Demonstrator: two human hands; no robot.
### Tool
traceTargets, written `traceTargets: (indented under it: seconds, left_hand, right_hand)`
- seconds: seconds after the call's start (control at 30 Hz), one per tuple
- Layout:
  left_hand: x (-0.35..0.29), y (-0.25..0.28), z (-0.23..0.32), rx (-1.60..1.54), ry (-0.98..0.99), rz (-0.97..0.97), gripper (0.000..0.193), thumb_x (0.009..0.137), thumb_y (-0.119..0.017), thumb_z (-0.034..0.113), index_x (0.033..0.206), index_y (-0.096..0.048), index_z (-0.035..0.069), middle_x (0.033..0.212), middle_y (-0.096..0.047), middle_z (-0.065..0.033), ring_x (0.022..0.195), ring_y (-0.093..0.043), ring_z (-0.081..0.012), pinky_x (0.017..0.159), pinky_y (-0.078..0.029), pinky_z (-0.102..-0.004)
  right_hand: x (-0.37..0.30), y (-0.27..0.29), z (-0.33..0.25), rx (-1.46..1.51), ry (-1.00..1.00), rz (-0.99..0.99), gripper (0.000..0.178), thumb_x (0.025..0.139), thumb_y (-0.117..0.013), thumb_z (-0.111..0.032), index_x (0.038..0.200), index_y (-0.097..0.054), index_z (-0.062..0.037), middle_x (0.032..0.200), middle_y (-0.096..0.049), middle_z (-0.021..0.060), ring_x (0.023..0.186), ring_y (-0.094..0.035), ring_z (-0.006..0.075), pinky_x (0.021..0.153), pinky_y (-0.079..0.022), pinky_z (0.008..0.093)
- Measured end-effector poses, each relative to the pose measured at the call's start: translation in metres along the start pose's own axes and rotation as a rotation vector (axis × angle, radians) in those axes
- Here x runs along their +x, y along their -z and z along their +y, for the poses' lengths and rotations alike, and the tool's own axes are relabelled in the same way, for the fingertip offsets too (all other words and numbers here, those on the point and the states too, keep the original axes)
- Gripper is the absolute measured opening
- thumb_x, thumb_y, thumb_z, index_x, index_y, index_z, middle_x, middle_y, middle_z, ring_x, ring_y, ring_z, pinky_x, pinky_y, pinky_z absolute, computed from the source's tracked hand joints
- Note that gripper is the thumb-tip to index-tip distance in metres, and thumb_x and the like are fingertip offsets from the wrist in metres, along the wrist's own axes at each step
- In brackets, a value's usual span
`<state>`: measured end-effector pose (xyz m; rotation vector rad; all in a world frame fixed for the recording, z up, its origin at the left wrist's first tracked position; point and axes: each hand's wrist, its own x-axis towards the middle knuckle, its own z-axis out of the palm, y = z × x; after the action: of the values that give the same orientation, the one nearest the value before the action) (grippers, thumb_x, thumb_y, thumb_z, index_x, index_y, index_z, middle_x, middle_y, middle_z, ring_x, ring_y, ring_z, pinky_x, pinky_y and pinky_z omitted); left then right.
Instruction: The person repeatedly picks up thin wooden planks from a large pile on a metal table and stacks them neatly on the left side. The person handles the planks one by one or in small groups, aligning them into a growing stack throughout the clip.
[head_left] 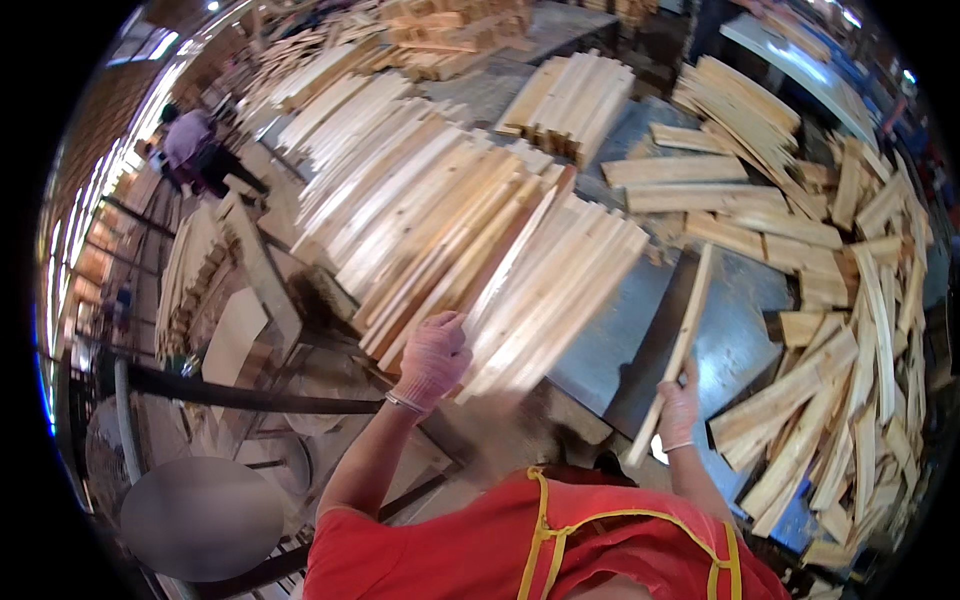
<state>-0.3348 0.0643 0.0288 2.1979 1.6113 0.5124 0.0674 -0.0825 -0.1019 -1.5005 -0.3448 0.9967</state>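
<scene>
My right hand (678,408), in a pale glove, is closed around a long narrow wooden slat (690,325) held at a slant over the metal tabletop (630,310). My left hand (436,355), also gloved, has its fingers curled at the near end of a thin, shiny-edged wooden board (515,255). That board lies at a slant between two rows of slats. To its right is a row of pale slats (560,290) laid side by side. On its left, a longer row of slats (400,220) reaches toward the far left.
A loose heap of wood pieces (850,370) covers the right side. Another slat stack (570,100) sits farther back. At the left are a dark metal rail (250,397), a round grey disc (203,518) and a stack of boards (195,270). A person (195,150) stands beyond.
</scene>
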Motion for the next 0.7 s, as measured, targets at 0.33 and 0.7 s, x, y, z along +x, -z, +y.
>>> traceTargets:
  seconds: [0.33,0.7]
  left_hand:
    - [-0.013,0.012,0.037,-0.094,-0.020,-0.045,0.047,0.083,-0.069,0.019,0.127,-0.070,0.002,0.123,-0.073,-0.0183,0.110,-0.072,-0.0349,0.098,-0.057,-0.0452]
    - [0.058,0.017,0.029,-0.009,-0.296,0.304,0.057,0.088,-0.078,0.038,0.132,-0.066,0.002,0.135,-0.068,-0.0208,0.127,-0.063,-0.0384,0.111,-0.051,-0.0462]
  right_hand:
    - [0.036,-0.111,0.044,-0.450,0.116,-0.924,0.076,0.091,-0.076,-0.023,0.158,-0.043,-0.0051,0.121,-0.066,0.0095,0.107,-0.064,0.0208,0.093,-0.052,0.0342]
    - [0.034,-0.184,-0.107,0.487,-0.256,-0.675,0.057,0.095,-0.071,-0.035,0.132,-0.059,0.0072,0.115,-0.069,0.0183,0.099,-0.071,0.0335,0.095,-0.060,0.0480]
